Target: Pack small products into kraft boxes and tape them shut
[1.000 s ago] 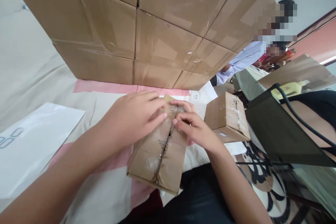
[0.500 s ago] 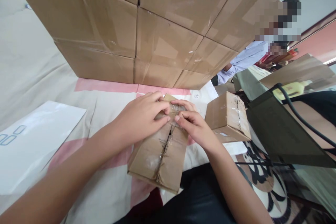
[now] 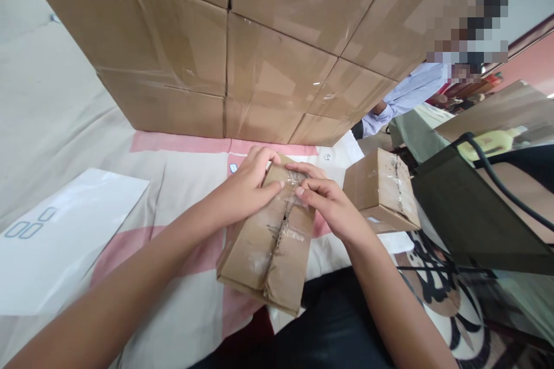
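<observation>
A worn brown cardboard box [image 3: 251, 253] lies tilted at the near edge of the cloth-covered surface, against my lap. Crumpled clear tape [image 3: 295, 177] and a torn seam run along its top. My left hand [image 3: 259, 176] grips the box's far left side, its thumb on the top flap and its fingers over the far edge. From the right, my right hand [image 3: 322, 196] holds the box's far end, thumb and curled forefinger pressed together at the taped seam. Whether a bit of tape is between them I cannot make out.
A tall stack of taped cartons [image 3: 277, 57] rises just beyond the box. Another cardboard box [image 3: 363, 181] stands to the right, near a dark chair [image 3: 489, 213]. A white laptop-like panel [image 3: 82, 230] lies left. A person in a light shirt [image 3: 407, 92] is behind the stack.
My left hand's fingers have shifted from the taped seam to the box's far left edge, opening away from the thumb. The right hand stays at the seam. The view has shifted slightly.
</observation>
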Demonstrator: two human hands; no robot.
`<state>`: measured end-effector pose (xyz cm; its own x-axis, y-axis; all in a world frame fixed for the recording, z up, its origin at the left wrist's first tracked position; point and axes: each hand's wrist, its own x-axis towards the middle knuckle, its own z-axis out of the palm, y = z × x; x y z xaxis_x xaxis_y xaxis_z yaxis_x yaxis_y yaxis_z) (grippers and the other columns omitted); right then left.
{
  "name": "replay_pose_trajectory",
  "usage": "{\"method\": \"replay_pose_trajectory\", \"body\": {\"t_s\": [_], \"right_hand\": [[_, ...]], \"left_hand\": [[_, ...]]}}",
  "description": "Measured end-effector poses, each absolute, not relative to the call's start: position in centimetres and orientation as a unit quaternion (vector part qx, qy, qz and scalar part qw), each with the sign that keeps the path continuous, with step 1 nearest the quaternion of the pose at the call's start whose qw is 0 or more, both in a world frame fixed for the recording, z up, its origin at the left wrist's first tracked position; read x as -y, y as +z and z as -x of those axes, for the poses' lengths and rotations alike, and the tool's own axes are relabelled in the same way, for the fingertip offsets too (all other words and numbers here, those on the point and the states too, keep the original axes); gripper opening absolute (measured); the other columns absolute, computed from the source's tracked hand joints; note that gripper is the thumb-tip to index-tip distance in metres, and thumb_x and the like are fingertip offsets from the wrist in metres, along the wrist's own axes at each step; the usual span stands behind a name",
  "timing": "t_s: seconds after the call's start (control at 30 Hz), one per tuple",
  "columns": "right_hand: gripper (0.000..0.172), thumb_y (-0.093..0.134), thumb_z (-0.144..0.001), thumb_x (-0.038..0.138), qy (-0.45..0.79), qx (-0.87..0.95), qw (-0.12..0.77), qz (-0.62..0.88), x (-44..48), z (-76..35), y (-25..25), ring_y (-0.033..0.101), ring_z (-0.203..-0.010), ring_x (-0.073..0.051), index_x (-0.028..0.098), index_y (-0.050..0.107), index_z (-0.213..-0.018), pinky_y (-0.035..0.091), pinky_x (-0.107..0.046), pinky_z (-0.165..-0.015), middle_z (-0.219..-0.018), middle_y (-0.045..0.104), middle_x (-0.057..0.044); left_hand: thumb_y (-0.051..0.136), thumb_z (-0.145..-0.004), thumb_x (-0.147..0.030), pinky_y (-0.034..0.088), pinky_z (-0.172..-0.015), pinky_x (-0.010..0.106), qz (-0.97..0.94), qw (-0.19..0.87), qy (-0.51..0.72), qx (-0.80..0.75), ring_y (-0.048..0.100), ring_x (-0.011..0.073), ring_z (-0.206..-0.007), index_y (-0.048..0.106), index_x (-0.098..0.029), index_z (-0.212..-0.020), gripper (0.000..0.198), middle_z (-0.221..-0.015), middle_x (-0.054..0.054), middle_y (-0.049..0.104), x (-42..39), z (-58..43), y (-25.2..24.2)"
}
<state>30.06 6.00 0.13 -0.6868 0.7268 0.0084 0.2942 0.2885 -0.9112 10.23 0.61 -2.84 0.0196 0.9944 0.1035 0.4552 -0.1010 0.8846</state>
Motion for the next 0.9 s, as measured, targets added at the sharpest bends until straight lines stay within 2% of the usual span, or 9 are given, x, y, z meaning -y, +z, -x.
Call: {"method": "replay_pose_trajectory", "body": {"t_s": [0.37, 0.43, 0.57, 0.67, 0.77, 0.83, 0.9], "right_hand": [[0.039, 0.063, -0.091, 0.028, 0.430, 0.789, 0.255, 0.358, -5.1, -30.4, 0.2, 0.048, -0.136, -0.028, 0.020, 0.045, -0.058, 0.033, -0.049, -0.113, -0.136, 0.061, -0.009], [0.038, 0.061, -0.092, 0.026, 0.371, 0.816, 0.256, 0.362, -4.6, -30.3, 0.1, 0.049, -0.134, -0.028, 0.021, 0.044, -0.058, 0.036, -0.049, -0.110, -0.134, 0.061, -0.009], [0.029, 0.063, -0.089, 0.025, 0.133, 0.867, 0.281, 0.390, -3.0, -30.3, -0.3, 0.044, -0.129, -0.033, 0.021, 0.049, -0.064, 0.039, -0.052, -0.104, -0.132, 0.055, -0.014], [0.028, 0.062, -0.090, 0.027, 0.056, 0.871, 0.269, 0.408, -2.4, -30.4, -0.5, 0.049, -0.112, -0.031, 0.022, 0.049, -0.065, 0.043, -0.049, -0.096, -0.110, 0.056, -0.013], [0.035, 0.060, -0.091, 0.031, 0.115, 0.860, 0.230, 0.441, -2.7, -30.9, -0.4, 0.054, -0.085, -0.022, 0.022, 0.042, -0.062, 0.047, -0.039, -0.079, -0.085, 0.053, -0.006], [0.043, 0.060, -0.090, 0.034, 0.175, 0.840, 0.203, 0.472, -3.3, -31.4, -0.2, 0.050, -0.066, -0.016, 0.022, 0.033, -0.058, 0.044, -0.033, -0.066, -0.071, 0.048, -0.001], [0.049, 0.060, -0.090, 0.038, 0.228, 0.820, 0.172, 0.496, -3.9, -32.1, 0.0, 0.045, -0.056, -0.013, 0.023, 0.029, -0.055, 0.039, -0.031, -0.059, -0.061, 0.045, 0.002]], "left_hand": [[0.049, -0.095, -0.044, 0.050, -0.092, 0.044, -0.648, 0.286, 0.381, -0.594, 0.059, 0.0254, -0.113, 0.049, -0.027, -0.115, 0.026, -0.128, 0.006, 0.055, -0.4, -10.3, -2.9], [0.049, -0.095, -0.045, 0.051, -0.091, 0.044, -0.649, 0.283, 0.370, -0.602, 0.060, 0.0255, -0.113, 0.049, -0.028, -0.118, 0.028, -0.130, 0.006, 0.056, -0.4, -10.2, -2.8], [0.047, -0.096, -0.047, 0.052, -0.088, 0.043, -0.659, 0.250, 0.334, -0.626, 0.063, 0.0265, -0.111, 0.048, -0.028, -0.122, 0.032, -0.133, 0.005, 0.057, -0.1, -10.2, -2.3], [0.047, -0.097, -0.046, 0.052, -0.086, 0.042, -0.669, 0.213, 0.311, -0.640, 0.066, 0.0268, -0.106, 0.049, -0.028, -0.121, 0.031, -0.133, 0.005, 0.058, 0.1, -10.4, -1.8], [0.045, -0.097, -0.045, 0.052, -0.083, 0.042, -0.679, 0.189, 0.294, -0.646, 0.067, 0.0268, -0.101, 0.049, -0.028, -0.122, 0.031, -0.132, 0.005, 0.059, 0.2, -10.5, -1.7], [0.045, -0.096, -0.046, 0.052, -0.081, 0.042, -0.679, 0.175, 0.278, -0.657, 0.067, 0.0281, -0.101, 0.047, -0.028, -0.127, 0.036, -0.132, 0.006, 0.059, 0.2, -10.3, -1.7], [0.046, -0.095, -0.049, 0.052, -0.079, 0.042, -0.674, 0.167, 0.264, -0.670, 0.067, 0.0299, -0.102, 0.043, -0.027, -0.133, 0.044, -0.135, 0.008, 0.057, 0.2, -10.1, -1.7]]}}
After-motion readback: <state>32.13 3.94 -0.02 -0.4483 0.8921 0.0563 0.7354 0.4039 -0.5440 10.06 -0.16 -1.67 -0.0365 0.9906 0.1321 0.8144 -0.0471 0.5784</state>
